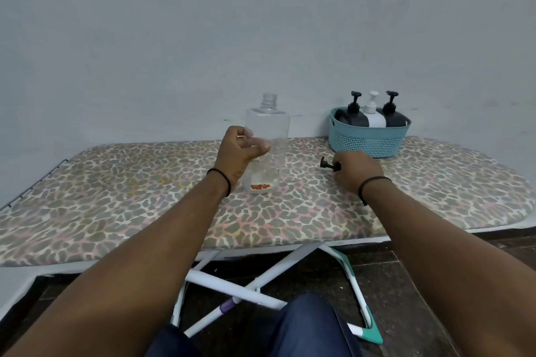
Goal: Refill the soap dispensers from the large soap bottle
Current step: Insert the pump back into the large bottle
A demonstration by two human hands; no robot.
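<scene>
Left hand loosely curled beside clear bottle; right hand grips black pump.

Leopard-print board cover; teal basket at two o'clock holds two black dispensers and a white one.

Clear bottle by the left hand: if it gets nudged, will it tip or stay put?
The clear bottle looks nearly empty, so it is probably light. It stands tall on the padded ironing board, so a nudge may well tip it. With its neck uncapped, any residue could spill.
</scene>
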